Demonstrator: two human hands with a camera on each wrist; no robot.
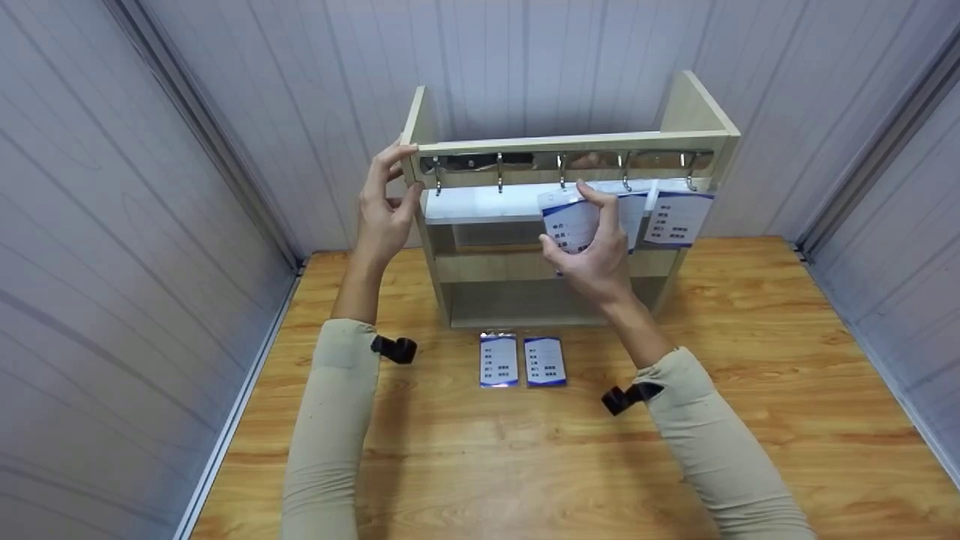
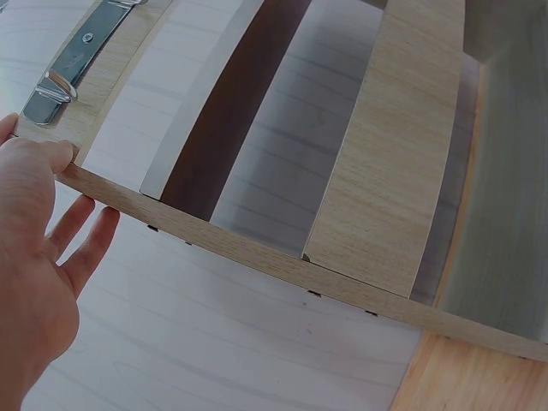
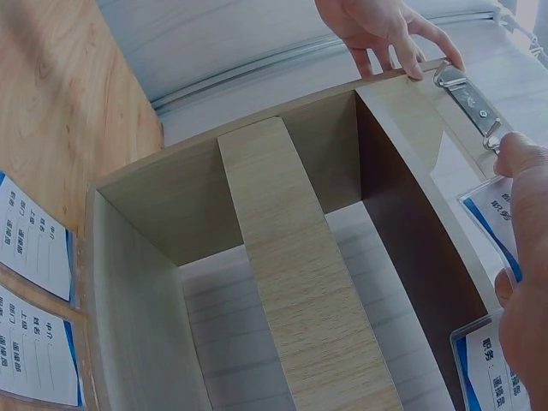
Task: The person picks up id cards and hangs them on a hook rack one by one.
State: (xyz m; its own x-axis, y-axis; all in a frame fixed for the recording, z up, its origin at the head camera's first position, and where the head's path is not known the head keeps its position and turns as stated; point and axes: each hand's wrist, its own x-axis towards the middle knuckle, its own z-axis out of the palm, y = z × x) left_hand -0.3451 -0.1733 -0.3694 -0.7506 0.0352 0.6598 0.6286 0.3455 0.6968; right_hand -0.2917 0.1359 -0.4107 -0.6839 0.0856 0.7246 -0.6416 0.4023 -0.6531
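Observation:
My left hand point(image 1: 386, 206) grips the upper left edge of a small wooden shelf unit point(image 1: 495, 266), thumb in front and fingers around the side panel, as the left wrist view confirms. My right hand point(image 1: 600, 259) pinches a blue-and-white name badge in a clear sleeve point(image 1: 559, 217) between thumb and index finger. The badge's top edge is just below the middle hook point(image 1: 562, 174) of the metal hook rail point(image 1: 525, 160). Behind that hand, a second badge point(image 1: 637, 214) hangs, partly hidden. A third badge point(image 1: 681, 217) hangs at the far right hook.
Two more badges point(image 1: 499, 360) lie side by side on the wood-grain surface point(image 1: 465, 465) in front of the unit. Pale panelled walls point(image 1: 525, 60) stand behind and at both sides. Dark wrist cameras point(image 1: 396, 349) are strapped to both sleeves.

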